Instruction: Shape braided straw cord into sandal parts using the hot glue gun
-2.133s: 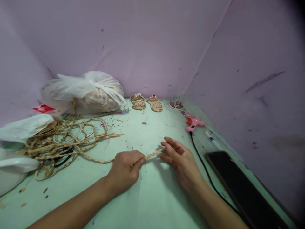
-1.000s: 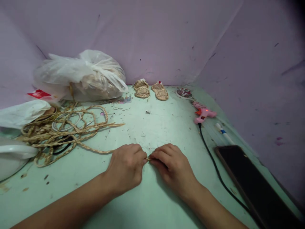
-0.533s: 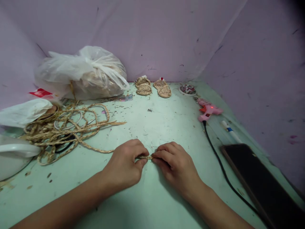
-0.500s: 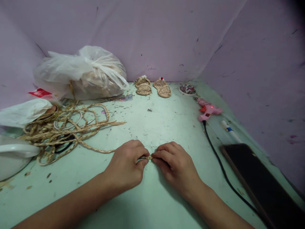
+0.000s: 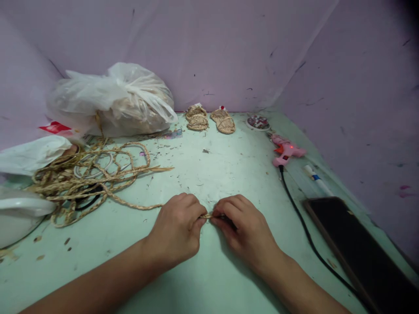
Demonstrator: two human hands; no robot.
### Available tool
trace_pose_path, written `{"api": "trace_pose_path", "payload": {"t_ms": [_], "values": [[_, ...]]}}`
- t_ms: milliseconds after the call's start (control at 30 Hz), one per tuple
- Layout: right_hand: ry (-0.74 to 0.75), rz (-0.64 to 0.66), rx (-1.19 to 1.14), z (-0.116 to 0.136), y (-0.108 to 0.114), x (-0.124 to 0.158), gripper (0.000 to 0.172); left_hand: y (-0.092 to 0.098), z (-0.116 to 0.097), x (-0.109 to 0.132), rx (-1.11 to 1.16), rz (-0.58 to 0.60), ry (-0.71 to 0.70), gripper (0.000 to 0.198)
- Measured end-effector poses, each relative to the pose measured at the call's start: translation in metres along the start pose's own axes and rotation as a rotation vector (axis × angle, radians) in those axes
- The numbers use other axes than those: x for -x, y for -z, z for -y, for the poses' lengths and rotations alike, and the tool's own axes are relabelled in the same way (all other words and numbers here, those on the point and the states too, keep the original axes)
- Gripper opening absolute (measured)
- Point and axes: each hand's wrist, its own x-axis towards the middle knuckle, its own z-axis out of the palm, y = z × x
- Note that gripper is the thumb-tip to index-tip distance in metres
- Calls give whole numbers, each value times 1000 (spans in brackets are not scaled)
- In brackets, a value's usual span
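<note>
A thin braided straw cord (image 5: 135, 206) runs from a tangled heap of the same braid (image 5: 94, 174) on the left to my hands near the table's middle. My left hand (image 5: 180, 229) is closed, pinching the cord between thumb and fingertips. Just to its right, my right hand (image 5: 244, 222) pinches the same cord, with only a short bit showing between the two. The cord's end, somewhere by my right fingers, is hidden.
At the back stand a stuffed plastic bag (image 5: 114, 100), two small woven slippers (image 5: 197, 117) and a dish of small red-and-white pieces (image 5: 258, 122). To the right lie a pink glue gun (image 5: 286, 151) with black cable (image 5: 301, 222), a marker (image 5: 317, 179) and a dark phone (image 5: 356, 248).
Both hands have shifted slightly right along with the cord, the left a little more. The surrounding things have stayed in place.
</note>
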Motion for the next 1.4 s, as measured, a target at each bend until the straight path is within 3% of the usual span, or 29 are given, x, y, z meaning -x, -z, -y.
{"api": "trace_pose_path", "payload": {"t_ms": [333,467,600,700,867,1067,1233,1333,1400], "values": [[155,18,162,-3,-3,-1,19,-1,-3,-1,-71,-61,-56,18],[58,-12,176,-12,3,2,19,21,9,-4,-205,-2,-122,21],[-43,61,110,-14,7,6,21,40,27,-10,-87,30,-65,20],[-34,106,59,-12,6,6,24,41,35,-12,-68,45,-8,16],[-92,56,42,-14,5,5,21,40,35,-11,-126,47,68,24],[-117,26,-9,-16,5,4,22,44,41,-11,206,166,50,33],[-110,62,11,-15,8,4,24,49,51,-16,173,235,142,19],[-113,65,30,-14,10,4,25,53,54,-17,152,187,85,9],[-114,74,33,-14,10,4,25,55,56,-17,112,193,39,14]]}}
